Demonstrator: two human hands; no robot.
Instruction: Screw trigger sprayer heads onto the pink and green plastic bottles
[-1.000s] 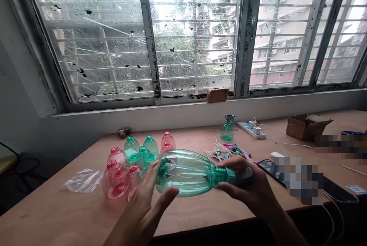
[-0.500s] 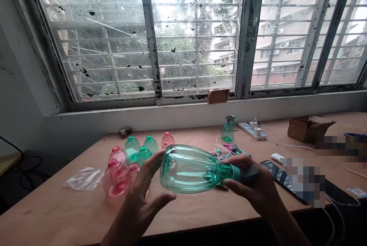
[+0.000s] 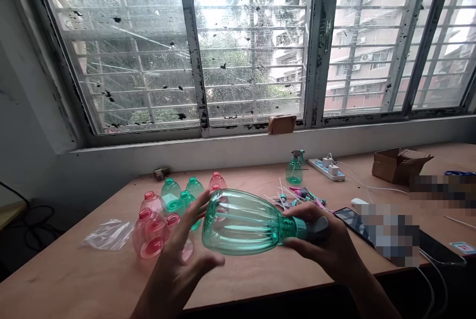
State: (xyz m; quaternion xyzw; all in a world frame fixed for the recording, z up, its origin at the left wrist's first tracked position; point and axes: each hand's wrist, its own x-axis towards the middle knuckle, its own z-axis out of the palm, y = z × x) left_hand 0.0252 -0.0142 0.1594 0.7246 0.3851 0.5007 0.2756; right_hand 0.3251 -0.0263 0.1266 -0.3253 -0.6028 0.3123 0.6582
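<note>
A clear green spray bottle (image 3: pixel 241 224) lies sideways in the air above the table, its wide base toward the left. My right hand (image 3: pixel 332 242) is closed around its neck end, where a teal collar (image 3: pixel 300 228) and a dark grey spray head (image 3: pixel 319 229) show between the fingers. At the base, my left hand (image 3: pixel 178 254) is open, fingers and thumb spread apart. Whether its fingertips touch the bottle's far side I cannot tell. Behind that hand stand several open-necked pink bottles (image 3: pixel 150 235) and green bottles (image 3: pixel 171 191).
Loose spray heads with white tubes (image 3: pixel 293 196) lie beyond the held bottle. A complete green spray bottle (image 3: pixel 294 169), a power strip (image 3: pixel 327 170) and a cardboard box (image 3: pixel 397 166) line the back. Crumpled clear plastic (image 3: pixel 107 235) lies left, a phone (image 3: pixel 353 225) right.
The held bottle has shifted slightly left and its base has tipped a little lower. Both hands have moved slightly left with it; the grips look the same.
</note>
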